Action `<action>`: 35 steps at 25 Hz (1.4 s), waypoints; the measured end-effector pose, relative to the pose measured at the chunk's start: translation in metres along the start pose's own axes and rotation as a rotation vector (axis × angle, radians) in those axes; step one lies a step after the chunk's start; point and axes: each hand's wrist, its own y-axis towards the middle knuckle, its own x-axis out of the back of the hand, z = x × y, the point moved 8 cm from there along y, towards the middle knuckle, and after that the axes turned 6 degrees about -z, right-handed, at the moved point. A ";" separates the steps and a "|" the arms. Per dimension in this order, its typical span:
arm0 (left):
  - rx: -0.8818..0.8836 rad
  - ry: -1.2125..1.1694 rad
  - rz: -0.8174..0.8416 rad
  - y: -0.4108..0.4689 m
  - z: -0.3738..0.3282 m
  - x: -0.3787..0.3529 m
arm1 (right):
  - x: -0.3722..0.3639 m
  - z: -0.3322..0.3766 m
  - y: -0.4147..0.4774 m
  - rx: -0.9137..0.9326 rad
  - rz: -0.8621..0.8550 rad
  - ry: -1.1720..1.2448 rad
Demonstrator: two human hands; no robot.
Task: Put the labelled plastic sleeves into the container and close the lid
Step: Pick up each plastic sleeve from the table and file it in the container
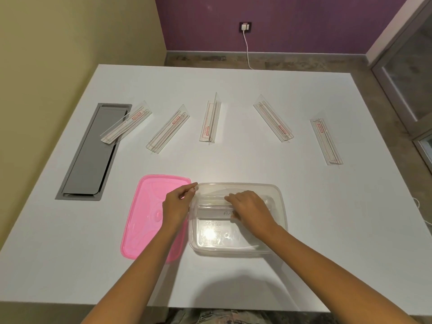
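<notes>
**Over the clear container: first sleeve going in**

At the near middle of the white table (233,160), settling one plastic sleeve (210,210) into the clear container (281,206). Right hand (251,210) inside the tub, fingers curled down over the sleeve and pressing it toward the far wall. Left hand (177,204) pinched on the container's left rim at the far corner, steadying it. Pink lid (145,218) lying flat just left of the container, partly under the left wrist.

Five more labelled sleeves spread in a loose arc farther out: far-left sleeve (126,122) resting over the grey cable hatch (91,157), second sleeve (168,128), upright middle sleeve (210,120), fourth sleeve (273,119), far-right sleeve (326,141).

Judged as early in the loading step, one in and five still out. Next: letting go of the seated sleeve, reaching out for another, laying it alongside lengthwise so all fit flat. Lid last, pressed down around the rim.
</notes>
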 end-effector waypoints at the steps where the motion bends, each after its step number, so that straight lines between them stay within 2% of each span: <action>1: 0.002 -0.006 0.003 0.000 0.000 -0.001 | 0.003 0.001 -0.002 -0.003 -0.022 0.018; 4: 0.011 -0.009 0.023 0.002 0.001 -0.002 | 0.017 -0.001 -0.009 -0.069 -0.091 0.094; 6: 0.020 0.002 0.051 0.007 0.000 -0.001 | 0.035 -0.013 -0.012 -0.141 -0.199 0.124; 9: -0.068 0.128 -0.045 0.028 -0.014 0.012 | 0.054 -0.038 -0.014 -0.246 -0.299 0.082; 12: -0.159 0.275 -0.230 0.068 -0.042 0.029 | 0.050 -0.055 -0.010 -0.320 -0.227 0.079; 16: -0.155 0.530 -0.413 0.132 -0.070 0.045 | 0.050 -0.061 -0.005 -0.317 -0.205 0.066; 20: -0.181 0.742 -0.383 0.177 -0.076 0.038 | 0.051 -0.065 0.002 -0.272 -0.182 0.022; 25: -0.182 0.857 -0.372 0.200 -0.065 0.034 | 0.048 -0.066 0.003 -0.271 -0.175 0.034; 28: -0.154 0.734 -0.411 0.202 -0.062 0.041 | 0.044 -0.068 0.003 -0.286 -0.157 0.046; 31: -0.104 0.456 -0.356 0.191 -0.058 0.042 | 0.047 -0.066 0.003 -0.293 -0.164 0.053; 33: 0.072 0.100 -0.200 0.173 -0.049 0.033 | 0.052 -0.061 0.004 -0.281 -0.167 0.041; 35: 0.281 -0.264 0.075 0.144 -0.048 0.010 | 0.057 -0.058 0.006 -0.281 -0.165 0.052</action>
